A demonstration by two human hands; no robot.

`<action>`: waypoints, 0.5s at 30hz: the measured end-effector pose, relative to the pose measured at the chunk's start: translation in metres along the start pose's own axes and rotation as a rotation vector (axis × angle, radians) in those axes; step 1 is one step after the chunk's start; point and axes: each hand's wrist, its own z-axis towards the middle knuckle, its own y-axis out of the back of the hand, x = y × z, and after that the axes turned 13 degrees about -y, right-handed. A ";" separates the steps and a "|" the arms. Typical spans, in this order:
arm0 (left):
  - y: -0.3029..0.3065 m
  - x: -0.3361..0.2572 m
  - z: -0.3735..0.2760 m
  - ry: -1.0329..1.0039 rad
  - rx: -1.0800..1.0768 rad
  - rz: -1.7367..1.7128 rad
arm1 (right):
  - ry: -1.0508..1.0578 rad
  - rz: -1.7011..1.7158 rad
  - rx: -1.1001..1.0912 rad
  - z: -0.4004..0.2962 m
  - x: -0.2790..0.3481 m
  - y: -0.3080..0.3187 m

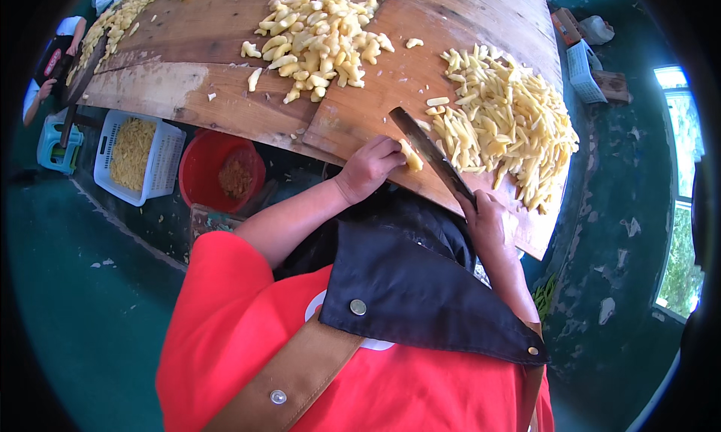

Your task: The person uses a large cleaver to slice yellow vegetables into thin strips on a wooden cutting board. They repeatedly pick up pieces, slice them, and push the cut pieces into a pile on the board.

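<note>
My left hand (372, 168) has its fingertips on a pale yellow peeled ginger piece (411, 155) at the near edge of a wooden board (360, 113). In my right hand (489, 217) is the handle of a long-bladed knife (432, 150). Its blade slants away to the upper left, just right of the ginger piece. A large heap of cut ginger sticks (507, 116) lies beyond the knife on the right. Farther off, left of centre, rests a pile of whole peeled ginger (321, 37). Whether the blade touches the piece I cannot tell.
Below the table's left edge stand a white plastic basket (163, 173) of cut pieces and a red tub (194, 175) with scraps. Another person (56, 60) is at the far left beside more ginger (121, 15). A white crate (583, 74) sits on the floor at right.
</note>
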 end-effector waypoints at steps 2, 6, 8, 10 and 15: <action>0.000 0.001 0.001 -0.016 -0.006 0.015 | 0.008 -0.044 0.039 -0.003 0.003 0.000; 0.000 0.000 0.001 -0.003 0.009 0.008 | 0.058 -0.054 0.009 0.009 0.009 -0.015; -0.002 0.002 -0.002 -0.024 -0.005 0.020 | -0.002 -0.003 -0.009 0.006 0.005 -0.016; -0.003 0.002 -0.003 -0.033 -0.014 0.036 | -0.060 0.021 -0.009 0.005 -0.001 -0.013; -0.001 0.000 -0.005 -0.032 -0.009 0.029 | -0.008 -0.022 0.062 -0.006 -0.001 -0.001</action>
